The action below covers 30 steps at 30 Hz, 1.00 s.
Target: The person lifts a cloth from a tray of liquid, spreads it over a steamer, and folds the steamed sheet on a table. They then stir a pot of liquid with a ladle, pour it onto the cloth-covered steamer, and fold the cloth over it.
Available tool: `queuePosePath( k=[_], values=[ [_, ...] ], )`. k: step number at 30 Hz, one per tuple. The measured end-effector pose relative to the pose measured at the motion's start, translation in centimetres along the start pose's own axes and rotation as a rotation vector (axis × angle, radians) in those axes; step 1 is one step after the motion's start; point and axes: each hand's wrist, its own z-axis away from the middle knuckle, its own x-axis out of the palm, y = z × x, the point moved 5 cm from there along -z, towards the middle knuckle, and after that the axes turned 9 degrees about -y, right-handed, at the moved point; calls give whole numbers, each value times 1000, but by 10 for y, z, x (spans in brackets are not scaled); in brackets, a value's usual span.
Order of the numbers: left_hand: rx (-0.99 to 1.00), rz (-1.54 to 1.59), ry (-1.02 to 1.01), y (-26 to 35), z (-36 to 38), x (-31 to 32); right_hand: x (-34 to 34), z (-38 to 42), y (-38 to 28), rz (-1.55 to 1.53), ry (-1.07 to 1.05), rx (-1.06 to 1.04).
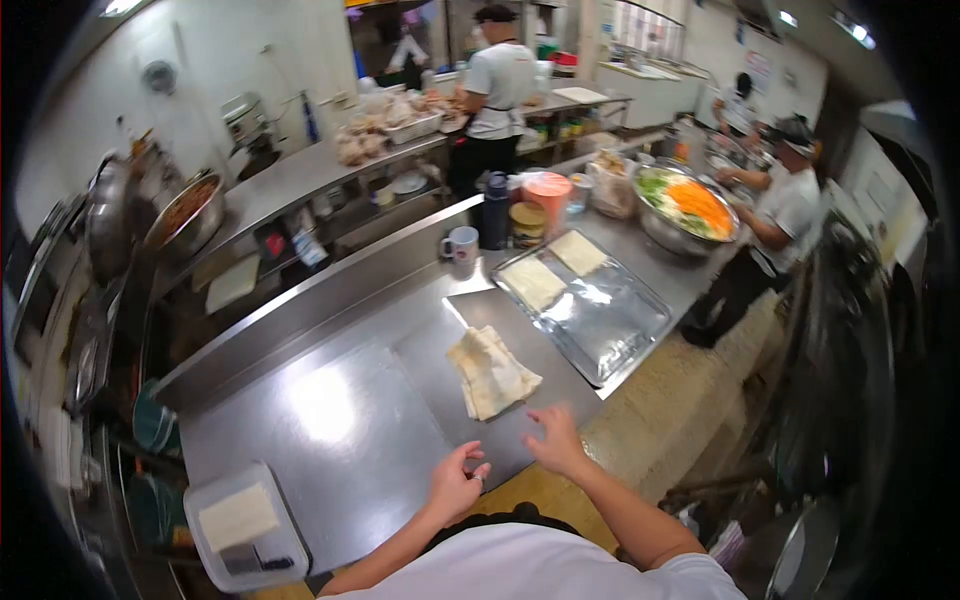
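Note:
My left hand hovers over the front edge of the steel table, fingers curved and apart, with a ring on one finger. To its right is my right hand, also empty, its fingers spread close to the near corner of a pile of pale, floppy sheets. That pile has uneven, partly folded edges and lies on the steel tabletop. Beyond it, a shiny metal tray carries two flat pale square sheets or stacks, one nearer and one farther.
A plastic container with a pale sheet sits at the table's left corner. A mug, a dark bottle and tubs line the back. Right of the tray stands a bowl of cut vegetables. Several people work at other counters.

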Motion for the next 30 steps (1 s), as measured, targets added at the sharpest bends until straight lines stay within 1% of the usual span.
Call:
queuePosePath(
  k=[3, 6, 9, 13, 15, 18, 21, 24, 30],
  values=[
    [39, -46, -213, 10, -8, 3, 15, 62, 9, 3, 22, 134],
    [162, -87, -383, -1, -18, 15, 23, 118, -3, -193, 74, 427],
    [215, -91, -577, -5, -19, 34, 38, 167, -20, -241, 205, 617],
    [305, -159, -811, 0, -5, 70, 48, 219, -56, -290, 314, 770],
    [362, -171, -913, 12, 7, 88, 46, 242, -68, -302, 356, 816],
    [411, -196, -1056, 25, 32, 116, 47, 280, -83, -254, 476, 864],
    [482, -253, -1164, 34, 69, 144, 51, 320, -96, -315, 568, 923],
    [554, -288, -1275, 39, 110, 176, 56, 368, -117, -272, 677, 932],
    [694, -309, -1512, 47, 243, 241, 92, 510, -171, -280, 900, 1102]
  ],
)
